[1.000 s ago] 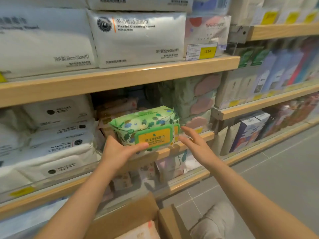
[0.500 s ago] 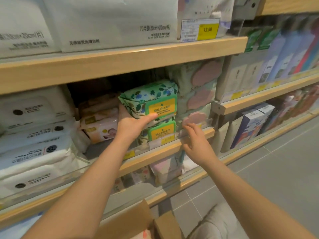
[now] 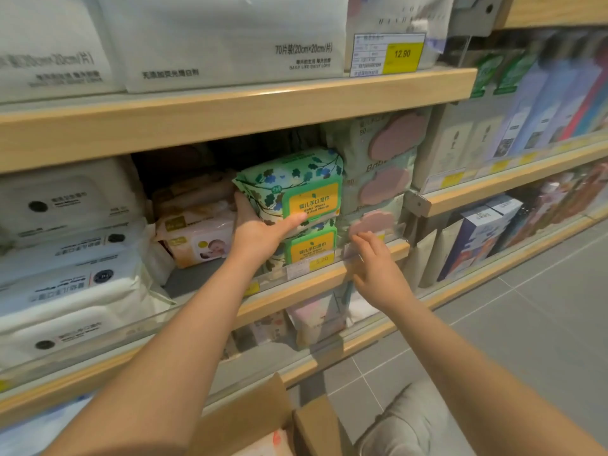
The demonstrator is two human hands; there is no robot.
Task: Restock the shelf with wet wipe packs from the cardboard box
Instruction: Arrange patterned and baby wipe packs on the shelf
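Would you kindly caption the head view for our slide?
Left hand seats a green wipe pack atop another; right hand touches the shelf edge.

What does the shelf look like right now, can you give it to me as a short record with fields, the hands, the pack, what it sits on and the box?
left hand: grips the top green wet wipe pack at its left end, thumb across the front
right hand: fingers relaxed at the shelf's front edge, holding nothing
top pack sits on: a second green pack of the same design
neighbours: pink packs to the left, packs with pink lids to the right
cardboard box: open, below the shelf, bottom of view
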